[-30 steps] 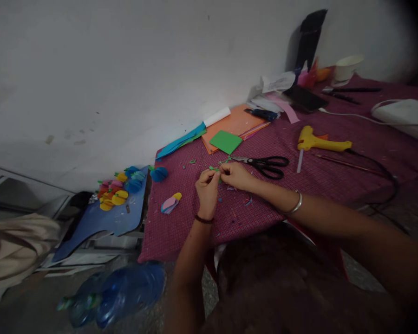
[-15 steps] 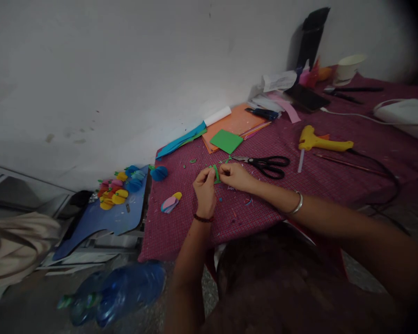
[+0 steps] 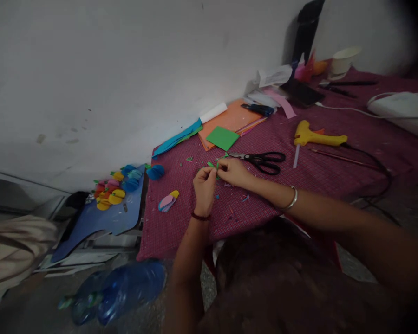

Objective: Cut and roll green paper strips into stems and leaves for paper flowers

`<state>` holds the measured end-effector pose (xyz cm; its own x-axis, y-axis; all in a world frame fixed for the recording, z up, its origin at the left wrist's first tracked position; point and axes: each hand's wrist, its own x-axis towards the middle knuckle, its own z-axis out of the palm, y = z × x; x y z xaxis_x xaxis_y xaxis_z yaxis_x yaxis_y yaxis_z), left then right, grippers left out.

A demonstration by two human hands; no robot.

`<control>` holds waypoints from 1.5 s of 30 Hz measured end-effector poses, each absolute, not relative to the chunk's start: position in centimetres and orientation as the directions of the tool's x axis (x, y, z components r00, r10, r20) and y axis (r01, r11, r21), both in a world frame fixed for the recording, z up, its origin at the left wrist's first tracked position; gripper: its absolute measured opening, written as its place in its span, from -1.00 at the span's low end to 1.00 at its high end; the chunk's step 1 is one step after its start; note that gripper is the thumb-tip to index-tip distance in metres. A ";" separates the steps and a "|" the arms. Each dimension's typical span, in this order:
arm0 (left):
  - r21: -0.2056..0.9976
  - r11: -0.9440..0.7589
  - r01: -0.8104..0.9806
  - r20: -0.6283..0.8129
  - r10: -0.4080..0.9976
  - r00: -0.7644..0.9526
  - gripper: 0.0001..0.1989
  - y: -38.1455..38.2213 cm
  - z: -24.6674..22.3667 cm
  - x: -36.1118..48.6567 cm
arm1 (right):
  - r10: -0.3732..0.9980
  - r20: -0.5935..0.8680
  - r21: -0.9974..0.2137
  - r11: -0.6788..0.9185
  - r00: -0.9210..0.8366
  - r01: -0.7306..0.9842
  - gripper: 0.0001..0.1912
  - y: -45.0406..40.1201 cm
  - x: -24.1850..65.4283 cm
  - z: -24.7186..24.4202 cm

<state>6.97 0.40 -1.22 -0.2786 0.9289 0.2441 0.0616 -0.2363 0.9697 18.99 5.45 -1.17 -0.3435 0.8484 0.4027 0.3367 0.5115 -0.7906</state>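
Note:
My left hand (image 3: 205, 185) and my right hand (image 3: 234, 172) meet over the checked maroon cloth, fingertips pinched close together. Between them shows a small green paper piece (image 3: 211, 164), partly hidden by the fingers. Black-handled scissors (image 3: 264, 161) lie just beyond my right hand, blades towards the green scraps. Behind the hands a green square sheet (image 3: 223, 138) rests on orange sheets (image 3: 230, 118). To the left of my left hand is a small stack of oval paper cutouts (image 3: 168, 201), pink, blue and yellow.
A yellow glue gun (image 3: 315, 135) with its cord lies at the right, near a pencil-like stick. A blue paper ball (image 3: 155, 172) sits at the cloth's left edge. Several colourful ones rest on a blue board (image 3: 102, 220). Large blue bottles (image 3: 132, 283) lie on the floor.
My hands have drawn closer together, and less of the green piece shows between the fingers. The view has shifted slightly, moving the tabletop items a little left and up in the picture.

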 end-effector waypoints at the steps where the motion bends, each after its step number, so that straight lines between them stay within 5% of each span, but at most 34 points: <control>1: 0.977 -0.215 0.017 0.212 0.942 -0.260 -0.85 0.4 -1.1 7.0 | 0.850 0.404 -0.790 0.511 -0.338 0.339 -0.83 5.5 19.0 -1.2; 10: 0.939 -0.061 -0.337 0.033 0.995 -0.089 -0.71 0.6 -0.7 6.7 | 0.849 0.404 -0.789 0.512 -0.341 0.340 -0.87 5.7 19.6 -1.2; 16: 0.941 -0.085 -0.328 0.044 0.990 -0.132 -0.79 0.8 -1.1 6.3 | 0.833 0.435 -0.780 0.538 -0.342 0.320 -0.85 5.9 19.5 -1.3; 21: 0.952 -0.288 -0.106 0.238 0.910 -0.339 -0.86 1.0 -1.6 6.0 | 0.799 0.482 -0.737 0.591 -0.359 0.327 -0.82 5.6 19.5 -0.8; 25: 0.941 -0.293 -0.170 0.209 0.897 -0.391 -0.82 1.1 -1.5 6.2 | 0.792 0.495 -0.724 0.603 -0.356 0.334 -0.82 5.4 19.4 -0.7; 32: 0.917 -0.271 -0.291 0.178 0.934 -0.309 -0.58 0.9 -0.8 6.6 | 0.796 0.481 -0.725 0.597 -0.366 0.344 -0.83 5.4 19.3 -0.9; 45: 0.887 -0.123 -0.444 0.049 0.983 -0.175 -0.70 1.1 -1.0 6.2 | 0.734 0.544 -0.643 0.676 -0.407 0.360 -0.85 5.3 19.7 -0.8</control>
<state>6.23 1.11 -0.98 -0.1749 0.9834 0.0493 -0.4441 -0.1234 0.8874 19.65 5.32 -0.80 -0.4070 0.7336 0.5443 0.3598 0.6765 -0.6426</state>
